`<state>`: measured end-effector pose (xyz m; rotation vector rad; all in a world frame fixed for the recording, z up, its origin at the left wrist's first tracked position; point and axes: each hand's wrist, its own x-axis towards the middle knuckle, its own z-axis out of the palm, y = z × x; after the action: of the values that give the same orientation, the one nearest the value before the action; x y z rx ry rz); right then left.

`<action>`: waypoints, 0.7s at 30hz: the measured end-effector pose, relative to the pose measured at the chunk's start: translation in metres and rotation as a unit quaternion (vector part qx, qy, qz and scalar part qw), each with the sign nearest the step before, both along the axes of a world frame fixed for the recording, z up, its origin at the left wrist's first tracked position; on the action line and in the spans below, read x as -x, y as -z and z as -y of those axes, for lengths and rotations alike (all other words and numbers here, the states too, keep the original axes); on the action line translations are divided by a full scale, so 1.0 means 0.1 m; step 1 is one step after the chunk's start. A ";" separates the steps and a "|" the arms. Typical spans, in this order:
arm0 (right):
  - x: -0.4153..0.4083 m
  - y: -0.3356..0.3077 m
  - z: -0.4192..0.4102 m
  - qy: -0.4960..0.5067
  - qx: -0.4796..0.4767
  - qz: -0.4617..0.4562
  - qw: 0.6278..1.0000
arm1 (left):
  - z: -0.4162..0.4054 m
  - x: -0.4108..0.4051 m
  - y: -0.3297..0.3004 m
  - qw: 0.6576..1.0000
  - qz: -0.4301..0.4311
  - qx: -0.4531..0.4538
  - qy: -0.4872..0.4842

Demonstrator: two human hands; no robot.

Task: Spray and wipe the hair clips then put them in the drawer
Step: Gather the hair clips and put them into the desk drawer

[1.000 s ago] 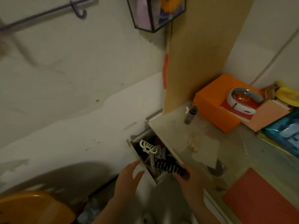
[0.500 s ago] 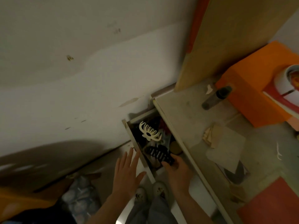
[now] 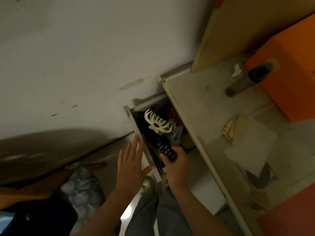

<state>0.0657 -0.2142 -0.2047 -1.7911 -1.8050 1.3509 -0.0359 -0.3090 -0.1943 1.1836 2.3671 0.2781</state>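
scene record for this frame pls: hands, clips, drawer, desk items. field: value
left hand: open, fingers straight, at the drawer front
right hand: grips black hair clip over the drawer
cream hair clip: lying in the drawer, on top of other items
drawer: pulled open, cluttered
spray bottle: on the desk, beside orange box
cloth: on the desk, untouched

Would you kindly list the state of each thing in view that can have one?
drawer: pulled open, cluttered inside.
black hair clip: held by the right hand, over the drawer's inside.
cream hair clip: lying in the drawer on the clutter.
spray bottle: on the desk beside the orange box, cap on.
cloth: crumpled on the desk.
left hand: fingers straight, at the drawer front.
right hand: grips the black hair clip.
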 end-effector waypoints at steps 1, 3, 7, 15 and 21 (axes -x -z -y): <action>0.00 0.02 -0.01 -0.013 -0.020 0.021 0.999 | 0.00 0.01 0.01 1.000 -0.002 0.001 0.002; 0.01 0.04 -0.02 -0.036 -0.043 0.052 0.997 | -0.01 0.01 0.03 1.000 -0.008 0.005 0.006; -0.02 0.05 -0.05 -0.071 -0.046 0.072 0.994 | -0.03 0.02 0.06 1.000 -0.008 0.006 0.009; -0.08 -0.09 -0.12 -0.143 -0.145 0.058 0.977 | -0.07 -0.03 0.07 1.000 -0.011 0.000 -0.002; 0.21 -0.08 -0.52 -0.424 -0.172 0.144 0.877 | -0.06 -0.03 0.09 1.000 -0.011 0.018 -0.008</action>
<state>0.0450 -0.1626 -0.1970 -1.0573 -2.9711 0.8779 -0.0325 -0.3028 -0.2037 1.1565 2.3916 0.2282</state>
